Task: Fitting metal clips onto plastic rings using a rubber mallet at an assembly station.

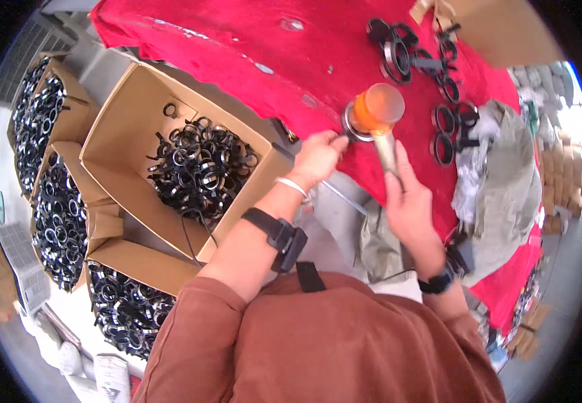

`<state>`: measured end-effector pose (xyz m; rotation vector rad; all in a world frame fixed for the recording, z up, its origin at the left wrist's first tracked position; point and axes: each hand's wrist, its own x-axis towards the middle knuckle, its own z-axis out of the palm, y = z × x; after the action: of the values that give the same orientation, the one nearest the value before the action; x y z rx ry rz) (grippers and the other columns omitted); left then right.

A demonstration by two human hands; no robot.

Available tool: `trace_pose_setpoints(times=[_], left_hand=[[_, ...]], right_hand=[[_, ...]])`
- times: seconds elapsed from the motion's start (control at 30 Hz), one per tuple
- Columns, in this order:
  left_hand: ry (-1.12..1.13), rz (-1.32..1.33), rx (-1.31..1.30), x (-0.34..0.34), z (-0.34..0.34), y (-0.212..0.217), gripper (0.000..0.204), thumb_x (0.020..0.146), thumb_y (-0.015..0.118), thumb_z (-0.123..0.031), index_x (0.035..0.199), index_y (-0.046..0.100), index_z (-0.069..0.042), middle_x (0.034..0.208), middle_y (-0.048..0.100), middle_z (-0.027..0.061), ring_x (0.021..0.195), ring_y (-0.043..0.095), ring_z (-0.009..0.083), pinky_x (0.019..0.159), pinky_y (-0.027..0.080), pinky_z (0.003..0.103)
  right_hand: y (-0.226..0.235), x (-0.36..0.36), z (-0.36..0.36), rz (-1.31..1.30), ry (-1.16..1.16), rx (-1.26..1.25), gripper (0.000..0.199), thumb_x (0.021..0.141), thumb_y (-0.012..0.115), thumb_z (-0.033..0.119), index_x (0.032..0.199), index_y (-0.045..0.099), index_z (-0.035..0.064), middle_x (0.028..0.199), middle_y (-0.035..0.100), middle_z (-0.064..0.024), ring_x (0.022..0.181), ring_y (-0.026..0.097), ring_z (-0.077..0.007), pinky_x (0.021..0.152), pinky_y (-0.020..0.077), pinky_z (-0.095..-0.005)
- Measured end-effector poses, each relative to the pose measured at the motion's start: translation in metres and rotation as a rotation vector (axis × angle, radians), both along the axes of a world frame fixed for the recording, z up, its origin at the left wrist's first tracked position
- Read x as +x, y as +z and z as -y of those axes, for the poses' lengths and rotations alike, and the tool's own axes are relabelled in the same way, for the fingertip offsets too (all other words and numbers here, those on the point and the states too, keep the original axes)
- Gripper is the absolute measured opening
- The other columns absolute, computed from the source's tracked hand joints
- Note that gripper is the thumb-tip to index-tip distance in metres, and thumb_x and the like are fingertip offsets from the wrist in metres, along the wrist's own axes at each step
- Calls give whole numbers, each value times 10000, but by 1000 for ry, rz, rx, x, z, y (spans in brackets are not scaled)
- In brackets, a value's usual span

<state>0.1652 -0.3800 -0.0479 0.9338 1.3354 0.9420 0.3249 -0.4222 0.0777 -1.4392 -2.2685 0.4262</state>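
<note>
My right hand (408,201) is wrapped round the pale handle of a mallet (379,107) with an orange head. The mallet head hangs over a black ring-shaped part (350,126), hiding most of it. My left hand (319,156) pinches that part by its edge, at the near side of the red-covered table (257,33). Whether the mallet head touches the ring cannot be made out. Farther right on the red cloth lie several loose black ring parts (443,121) with short handles, and a pile of similar rings (398,57) sits beyond.
Left of me stands an open cardboard box (113,131) partly filled with black rings (204,164). More boxes of rings (59,215) flank it. A grey-green cloth (506,195) drapes the table's right side; a cardboard box (506,30) stands at the far right. White sacks (112,376) lie lower left.
</note>
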Motion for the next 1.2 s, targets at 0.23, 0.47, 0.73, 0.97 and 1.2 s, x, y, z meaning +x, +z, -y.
trace_pose_setpoints(times=[0.23, 0.47, 0.73, 0.97, 1.2], left_hand=[[-44, -35, -55, -6, 7, -9, 325, 865, 522, -351, 897, 641, -50, 754, 633, 76, 764, 611, 209, 714, 445, 341], [-72, -57, -20, 0, 0, 7, 329, 864, 523, -350, 894, 640, -43, 757, 635, 77, 766, 610, 210, 721, 448, 348], [-56, -37, -54, -1, 0, 2, 332, 854, 535, -352, 866, 636, -36, 757, 635, 93, 765, 610, 221, 718, 447, 355], [-1, 9, 11, -3, 7, 8, 314, 864, 542, -319, 831, 618, -16, 714, 596, 99, 681, 563, 196, 655, 437, 325], [85, 78, -41, -101, 76, 50, 238, 887, 564, -167, 1026, 621, 17, 881, 613, 78, 836, 575, 187, 778, 444, 306]], right_hand=[[67, -21, 0, -180, -207, -191, 491, 903, 516, 60, 1373, 380, 15, 1067, 648, -196, 852, 657, -277, 723, 501, -393], [31, -3, -25, 20, -22, -159, 446, 889, 524, 156, 1314, 454, 39, 1044, 579, -292, 925, 601, -418, 753, 488, -458], [42, -7, -29, -125, -126, 49, 472, 905, 505, 89, 1367, 407, 86, 1144, 588, -231, 1019, 628, -282, 825, 492, -373], [30, 21, -45, -137, -184, -291, 452, 906, 503, 111, 1349, 425, 64, 923, 630, -201, 781, 630, -244, 724, 496, -334], [29, 92, 9, -573, -401, -471, 498, 929, 437, 88, 1417, 340, 89, 742, 514, 4, 545, 451, -46, 495, 417, -209]])
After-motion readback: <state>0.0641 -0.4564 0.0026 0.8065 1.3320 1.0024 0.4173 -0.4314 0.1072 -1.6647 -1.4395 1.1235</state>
